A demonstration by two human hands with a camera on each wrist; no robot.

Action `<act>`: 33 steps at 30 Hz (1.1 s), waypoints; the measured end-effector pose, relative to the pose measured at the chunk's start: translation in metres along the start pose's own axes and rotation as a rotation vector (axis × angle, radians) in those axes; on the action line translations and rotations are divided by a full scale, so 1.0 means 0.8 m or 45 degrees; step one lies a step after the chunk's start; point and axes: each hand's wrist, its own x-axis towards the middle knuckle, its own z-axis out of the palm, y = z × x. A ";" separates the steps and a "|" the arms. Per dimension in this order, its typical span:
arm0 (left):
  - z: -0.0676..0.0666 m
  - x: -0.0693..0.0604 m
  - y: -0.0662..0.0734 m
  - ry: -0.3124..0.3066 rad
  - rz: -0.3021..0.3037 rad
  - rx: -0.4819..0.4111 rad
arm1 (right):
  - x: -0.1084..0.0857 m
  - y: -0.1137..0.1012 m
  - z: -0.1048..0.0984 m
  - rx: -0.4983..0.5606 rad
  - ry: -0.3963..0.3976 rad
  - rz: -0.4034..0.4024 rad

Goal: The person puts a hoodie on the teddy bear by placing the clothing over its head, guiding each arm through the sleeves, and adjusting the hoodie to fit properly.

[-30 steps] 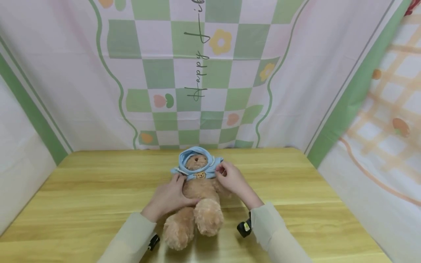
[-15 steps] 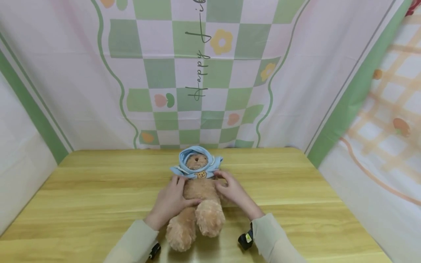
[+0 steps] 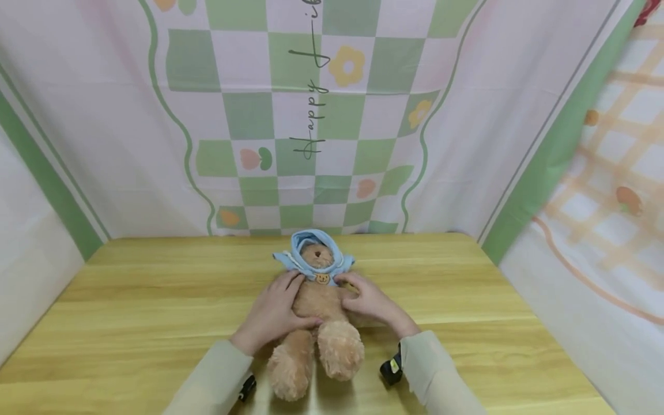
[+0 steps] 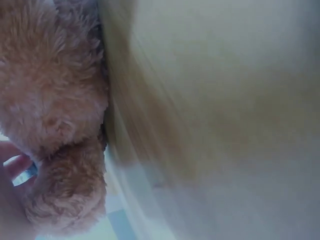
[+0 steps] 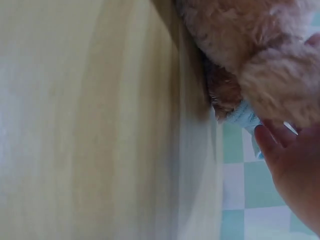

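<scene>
A brown plush bear lies on its back on the wooden table, a light blue hooded garment around its head and bunched at its neck. The left hand holds the bear's side, thumb across the lower belly and fingertips at the garment's lower edge. On the other side the right hand has its fingers at the garment's hem and its thumb on the bear's body. Brown fur fills the left of the left wrist view. In the right wrist view the right hand touches the bear near the blue cloth.
The wooden table extends around the bear. A green and white checked cloth hangs behind its back edge, with an orange checked cloth at the right. Black devices, such as one, sit at both wrists.
The right hand has come down from the garment's sleeve to its lower hem. The bear and garment have shifted slightly right, and the hood stands straighter around the face. The left hand stays on the bear.
</scene>
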 end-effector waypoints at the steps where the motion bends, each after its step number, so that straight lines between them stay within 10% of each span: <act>1: -0.001 0.000 0.001 0.005 0.010 0.006 | 0.000 0.001 0.000 -0.009 -0.006 -0.020; 14: -0.005 0.008 -0.001 -0.010 0.072 0.119 | 0.001 0.003 0.003 0.063 -0.031 -0.047; 22: -0.009 0.009 -0.005 -0.101 0.023 0.021 | 0.004 0.003 0.015 0.063 0.033 0.051; 33: -0.016 0.003 -0.011 -0.283 -0.005 -0.161 | 0.001 0.014 0.010 0.247 -0.076 -0.061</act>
